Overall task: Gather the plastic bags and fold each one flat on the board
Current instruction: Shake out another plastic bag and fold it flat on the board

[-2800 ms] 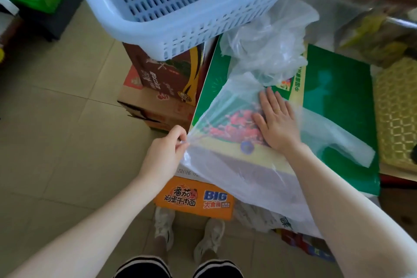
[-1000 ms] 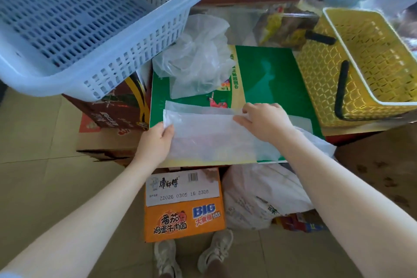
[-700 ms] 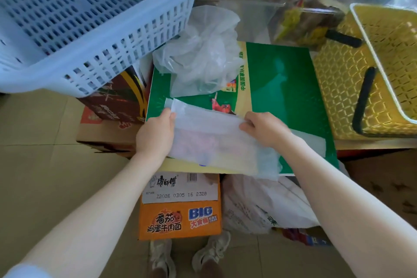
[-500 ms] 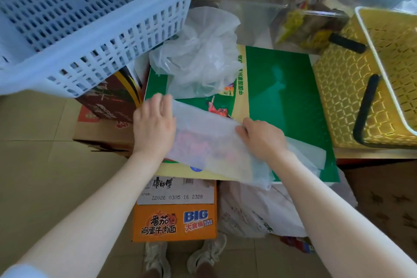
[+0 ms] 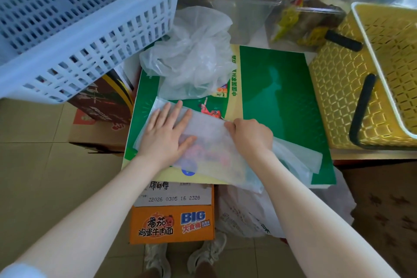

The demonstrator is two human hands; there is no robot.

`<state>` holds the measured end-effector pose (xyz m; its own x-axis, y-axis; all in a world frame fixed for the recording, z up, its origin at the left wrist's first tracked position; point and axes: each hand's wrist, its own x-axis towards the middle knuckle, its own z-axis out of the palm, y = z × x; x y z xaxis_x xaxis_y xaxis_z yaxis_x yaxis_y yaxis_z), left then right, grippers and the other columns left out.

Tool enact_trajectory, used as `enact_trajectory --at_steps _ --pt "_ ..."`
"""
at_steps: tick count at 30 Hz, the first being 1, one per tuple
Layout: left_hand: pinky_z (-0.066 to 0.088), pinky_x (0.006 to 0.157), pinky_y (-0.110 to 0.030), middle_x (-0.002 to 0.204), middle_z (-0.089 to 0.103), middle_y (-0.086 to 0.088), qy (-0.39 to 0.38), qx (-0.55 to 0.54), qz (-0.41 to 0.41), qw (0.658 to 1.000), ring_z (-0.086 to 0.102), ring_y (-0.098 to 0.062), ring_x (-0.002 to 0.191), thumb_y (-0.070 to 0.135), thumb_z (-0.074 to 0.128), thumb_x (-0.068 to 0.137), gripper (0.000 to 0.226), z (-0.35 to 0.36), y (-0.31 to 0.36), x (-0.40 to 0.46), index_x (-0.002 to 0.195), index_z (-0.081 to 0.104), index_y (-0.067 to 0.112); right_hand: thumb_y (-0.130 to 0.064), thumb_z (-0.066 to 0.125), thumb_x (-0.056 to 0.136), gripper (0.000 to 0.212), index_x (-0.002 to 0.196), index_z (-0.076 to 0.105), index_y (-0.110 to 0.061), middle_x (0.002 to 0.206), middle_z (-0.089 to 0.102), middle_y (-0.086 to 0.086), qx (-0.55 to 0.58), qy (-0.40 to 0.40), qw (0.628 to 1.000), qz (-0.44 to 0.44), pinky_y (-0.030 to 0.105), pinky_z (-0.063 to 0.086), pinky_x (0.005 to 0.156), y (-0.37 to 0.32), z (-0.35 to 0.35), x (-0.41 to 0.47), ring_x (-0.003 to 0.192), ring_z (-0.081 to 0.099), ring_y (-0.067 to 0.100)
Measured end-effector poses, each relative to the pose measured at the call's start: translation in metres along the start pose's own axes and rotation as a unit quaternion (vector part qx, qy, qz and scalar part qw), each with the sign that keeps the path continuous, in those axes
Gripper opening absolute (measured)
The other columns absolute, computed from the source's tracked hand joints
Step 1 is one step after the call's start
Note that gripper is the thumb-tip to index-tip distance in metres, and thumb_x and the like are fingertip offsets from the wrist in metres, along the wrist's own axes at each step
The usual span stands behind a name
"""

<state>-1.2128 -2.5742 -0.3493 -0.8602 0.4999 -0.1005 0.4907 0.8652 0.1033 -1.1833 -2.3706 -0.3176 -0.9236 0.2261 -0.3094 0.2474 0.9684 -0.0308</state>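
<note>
A translucent plastic bag [image 5: 209, 142], partly folded, was laid across the near half of a green board [image 5: 277, 101]. It was pressed flat at its 9 o'clock end by the left hand [image 5: 167, 133], fingers straight and spread. Its upper edge was pinched by the curled fingers of the right hand [image 5: 250, 135]. A crumpled bag [image 5: 191, 52] was seen at 12 o'clock, a blue basket [image 5: 74, 29] at 10, a yellow basket [image 5: 365, 79] at 3.
</note>
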Motion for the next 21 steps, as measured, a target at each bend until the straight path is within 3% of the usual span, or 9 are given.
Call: enact_trajectory --at_steps 6,9,11,13,15,16,18,21 --pt "-0.015 0.109 -0.038 0.153 -0.006 0.004 -0.007 0.025 -0.008 1.0 -0.003 -0.03 0.142 0.081 0.008 0.071 0.087 0.0 0.0 0.003 0.145 0.007 0.035 -0.038 0.031 0.098 0.032 0.089 0.045 -0.011 0.087 0.063 0.01 0.005 0.067 0.998 -0.016 0.033 0.027 0.059 0.027 0.009 -0.014 0.079 0.06 0.032" --pt "-0.015 0.109 -0.038 0.154 0.005 -0.002 0.001 0.028 -0.015 0.999 0.005 -0.029 0.142 0.075 0.014 0.076 0.086 -0.003 0.001 0.004 0.146 0.016 0.026 -0.041 0.034 0.098 0.031 0.083 0.037 -0.013 0.083 0.059 0.007 0.016 0.053 0.998 -0.002 0.032 0.027 0.058 0.059 0.006 -0.024 0.078 0.058 0.032" --pt "-0.005 0.112 -0.041 0.15 0.029 -0.011 0.028 0.03 -0.01 0.999 0.025 -0.034 0.138 0.054 0.025 0.084 0.071 -0.008 0.016 0.002 0.139 0.037 0.011 -0.042 0.035 0.097 0.031 0.084 0.039 -0.014 0.086 0.062 0.008 0.013 0.045 0.999 -0.003 0.033 0.026 0.06 0.069 0.004 -0.027 0.079 0.057 0.031" --pt "0.02 0.11 -0.046 0.136 0.048 -0.018 0.057 0.009 0.027 0.998 0.046 -0.038 0.124 0.025 0.029 0.082 0.055 -0.009 0.05 0.001 0.125 0.053 0.001 -0.042 0.034 0.098 0.032 0.087 0.043 -0.013 0.087 0.061 0.007 0.008 0.033 0.999 -0.001 0.033 0.026 0.061 0.07 0.004 -0.025 0.077 0.055 0.03" --pt "0.034 0.103 -0.048 0.129 0.055 -0.02 0.045 -0.066 0.077 0.994 0.053 -0.037 0.116 0.02 0.027 0.081 0.054 -0.009 0.091 -0.002 0.12 0.057 -0.001 -0.042 0.034 0.098 0.035 0.092 0.047 -0.01 0.082 0.057 0.005 0.004 0.028 1.0 0.005 0.032 0.028 0.06 0.066 0.004 -0.022 0.07 0.049 0.028" --pt "0.028 0.106 -0.046 0.135 0.049 -0.018 0.021 -0.112 0.083 0.99 0.047 -0.035 0.123 0.028 0.023 0.086 0.057 -0.008 0.109 -0.003 0.126 0.053 0.001 -0.042 0.034 0.098 0.035 0.093 0.047 -0.01 0.08 0.054 0.004 0.006 0.029 1.0 0.008 0.032 0.028 0.06 0.064 0.004 -0.022 0.068 0.046 0.027" --pt "0.005 0.114 -0.038 0.153 0.02 -0.01 -0.033 -0.138 0.058 0.988 0.018 -0.026 0.14 0.05 0.012 0.089 0.067 -0.002 0.127 -0.002 0.143 0.029 0.013 -0.042 0.036 0.097 0.035 0.093 0.048 -0.009 0.078 0.049 0.003 0.022 0.029 0.999 0.008 0.031 0.03 0.06 0.065 0.004 -0.021 0.069 0.046 0.027" --pt "-0.01 0.111 -0.043 0.155 -0.012 0.0 -0.045 -0.041 0.052 0.997 -0.01 -0.024 0.142 0.067 0.0 0.081 0.075 0.012 0.123 0.0 0.147 0.001 0.03 -0.042 0.047 0.092 0.032 0.086 0.051 -0.012 0.075 0.051 0.003 0.106 -0.008 0.994 -0.004 0.031 0.034 0.057 0.079 -0.002 -0.021 0.072 0.052 0.028"
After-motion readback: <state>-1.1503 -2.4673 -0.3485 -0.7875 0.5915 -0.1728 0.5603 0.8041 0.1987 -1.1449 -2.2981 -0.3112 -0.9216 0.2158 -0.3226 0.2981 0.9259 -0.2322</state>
